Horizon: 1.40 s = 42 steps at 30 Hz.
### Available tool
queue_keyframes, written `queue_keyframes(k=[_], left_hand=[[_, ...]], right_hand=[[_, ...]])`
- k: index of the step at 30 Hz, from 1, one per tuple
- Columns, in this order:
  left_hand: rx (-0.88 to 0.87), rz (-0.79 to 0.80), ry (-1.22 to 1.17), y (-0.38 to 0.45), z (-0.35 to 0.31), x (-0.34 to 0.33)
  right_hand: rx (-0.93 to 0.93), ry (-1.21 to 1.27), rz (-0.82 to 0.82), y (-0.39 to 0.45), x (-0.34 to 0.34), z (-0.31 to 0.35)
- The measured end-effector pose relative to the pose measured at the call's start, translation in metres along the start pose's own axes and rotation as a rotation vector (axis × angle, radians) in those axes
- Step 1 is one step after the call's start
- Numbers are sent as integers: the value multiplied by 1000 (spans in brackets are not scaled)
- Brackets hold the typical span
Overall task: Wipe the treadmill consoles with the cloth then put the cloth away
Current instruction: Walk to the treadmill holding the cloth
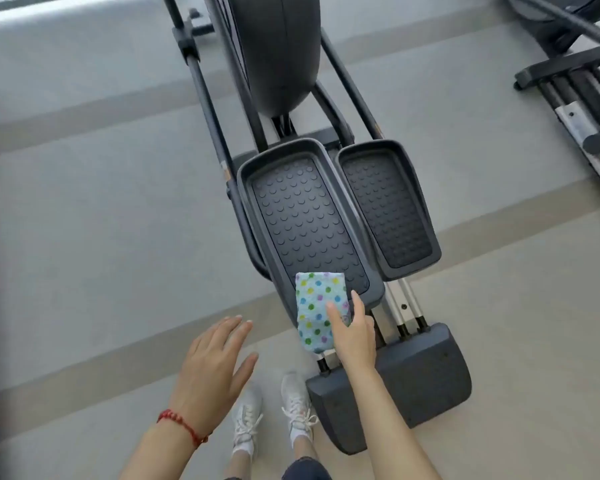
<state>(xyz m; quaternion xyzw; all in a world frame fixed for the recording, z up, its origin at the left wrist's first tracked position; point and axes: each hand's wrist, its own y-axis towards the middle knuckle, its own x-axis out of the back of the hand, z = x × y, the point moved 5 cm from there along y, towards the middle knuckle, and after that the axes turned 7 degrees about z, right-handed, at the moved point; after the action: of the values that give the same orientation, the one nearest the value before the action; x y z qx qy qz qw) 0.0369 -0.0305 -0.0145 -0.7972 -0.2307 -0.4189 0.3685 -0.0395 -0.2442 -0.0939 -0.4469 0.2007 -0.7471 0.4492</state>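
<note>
— Cloth (314,308): what material, what shape?

— Soft fabric, pale blue with round dots in green, yellow, blue and purple. Folded into a long rectangle with rounded corners, a little puffy at the edges.

— Held how?

— Gripped by right hand (352,336) along the right long side, near the lower end; fingers curled over the front, thumb hidden behind. Left hand (212,367) spread wide, fingers straight, holding nothing, palm down above the floor (84,220). Red braided bracelet (182,427) around the left wrist.

— Long axis of the cloth?

— Running away from the body, nearly in line with the left pedal (303,216). Far end over the near edge of that pedal, near end over the rails. Touching the pedal or only above it: cannot tell.

— And the pedals?

— Dark grey hard plastic, long trays with raised rims and rounded corners, inside a mat of small round bumps. Right pedal (388,206) just beside the left one, shorter in view.

— Around them?

— Smooth dark oval housing (278,46) at the far end, thin dark bars on both sides. Silver rails (400,306) under the pedals' near edges, ending in a blocky dark base (420,372). White laced shoes (272,414) on the floor, just left of that base. Another machine (575,81) at the top right corner, well apart. Floor smooth, grey with beige bands.
</note>
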Motion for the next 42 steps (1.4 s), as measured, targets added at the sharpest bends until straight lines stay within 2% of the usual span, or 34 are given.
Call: queue_keyframes(k=[5,11,13,18,25,30,37,42], left_hand=[[15,-86,18,3,7,-13],[36,-80,-15,-2,6,-18],[44,-83,-31,-5,4,-18],[47,-86,-33,-11,2,-16],[29,-76,-49,-17,2,-8],[-12,-81,-50,-28,-2,13],[-76,-169,-57,-62,-5,57],[-83,-249,-68,-98,3,85]], right_hand=[[-34,39,13,13,-12,-7],[50,102,-70,15,-13,0],[21,131,-73,15,-11,1],[-59,192,24,18,-11,-1],[12,397,130,4,-6,7],[61,569,233,-32,-2,17],[202,761,259,-117,11,47],[225,871,303,-173,10,64]])
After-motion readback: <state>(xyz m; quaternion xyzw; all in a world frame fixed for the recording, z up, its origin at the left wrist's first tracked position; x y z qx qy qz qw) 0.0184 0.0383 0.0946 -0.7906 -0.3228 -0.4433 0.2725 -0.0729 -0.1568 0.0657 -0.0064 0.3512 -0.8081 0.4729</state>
